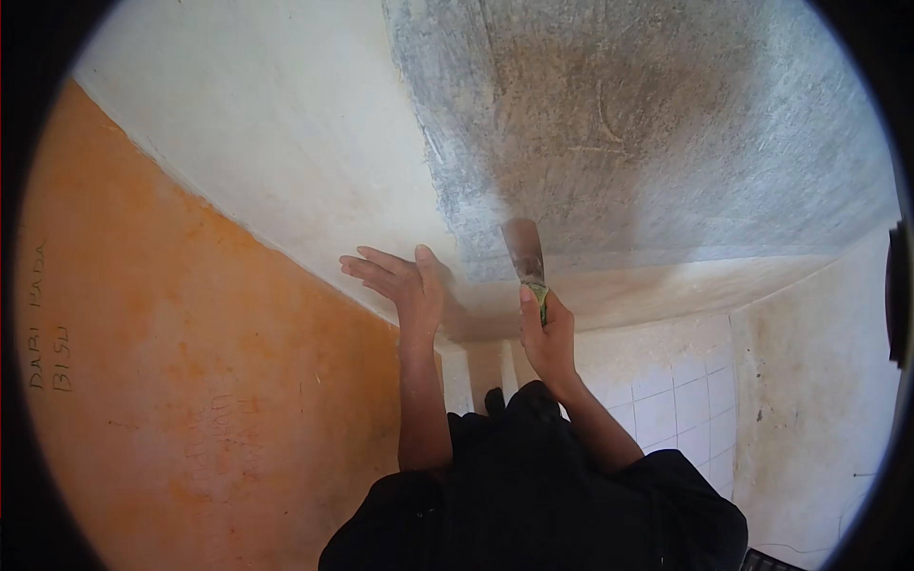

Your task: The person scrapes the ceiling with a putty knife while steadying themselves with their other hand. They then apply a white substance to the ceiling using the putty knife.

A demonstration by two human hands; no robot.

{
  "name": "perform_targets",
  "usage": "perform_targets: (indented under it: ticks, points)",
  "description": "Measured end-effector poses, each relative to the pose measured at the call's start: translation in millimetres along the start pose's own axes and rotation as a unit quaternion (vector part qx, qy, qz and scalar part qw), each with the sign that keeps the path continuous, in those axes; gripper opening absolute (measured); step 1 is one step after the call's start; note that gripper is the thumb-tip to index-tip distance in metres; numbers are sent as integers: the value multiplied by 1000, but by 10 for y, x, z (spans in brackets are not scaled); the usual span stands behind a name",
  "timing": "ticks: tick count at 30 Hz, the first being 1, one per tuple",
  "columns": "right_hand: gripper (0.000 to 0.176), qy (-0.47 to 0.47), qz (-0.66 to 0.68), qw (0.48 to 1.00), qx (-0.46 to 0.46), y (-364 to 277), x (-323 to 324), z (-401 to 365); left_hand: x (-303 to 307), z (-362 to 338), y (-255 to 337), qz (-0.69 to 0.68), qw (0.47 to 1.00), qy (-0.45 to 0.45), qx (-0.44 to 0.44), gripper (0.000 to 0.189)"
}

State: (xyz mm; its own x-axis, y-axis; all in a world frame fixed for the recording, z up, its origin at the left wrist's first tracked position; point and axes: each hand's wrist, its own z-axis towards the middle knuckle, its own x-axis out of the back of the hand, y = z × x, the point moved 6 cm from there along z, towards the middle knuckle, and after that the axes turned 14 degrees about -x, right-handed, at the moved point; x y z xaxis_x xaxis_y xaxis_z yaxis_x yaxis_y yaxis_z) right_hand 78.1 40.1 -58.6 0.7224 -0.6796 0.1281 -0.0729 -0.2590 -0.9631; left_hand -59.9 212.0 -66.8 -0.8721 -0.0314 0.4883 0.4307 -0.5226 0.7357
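Observation:
My right hand [549,335] is closed around the green handle of a scraper [524,247]. The scraper's broad, brownish blade points up and overlaps the lower part of a grey, rough patch [609,124] on the pale surface. To the left, my left hand [405,283] has its fingers spread and its palm toward the white painted area [305,143], just below the ragged edge where white meets grey. Nothing is held in it.
An orange wall [209,333] with handwriting on it runs along the left. White tiles [681,400] line the lower right, beside a stained pale wall [795,381]. A dark object [897,295] juts in at the right edge.

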Motion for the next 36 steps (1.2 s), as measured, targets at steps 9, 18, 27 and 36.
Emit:
perform_targets:
  ticks: [9,18,27,36]
  points:
    - [29,4,15,999,30,-76,50,34,8,-2,17,-7,1000,-7,-10,100]
    - [30,17,16,999,27,-52,69,25,11,-12,35,-15,1000,-13,1,98]
    - [29,37,5,998,59,-178,9,8,-1,1,4,-2,1000,-6,-6,97]
    - [25,85,-55,987,128,-289,50,-56,15,-8,55,-7,1000,-2,1,99]
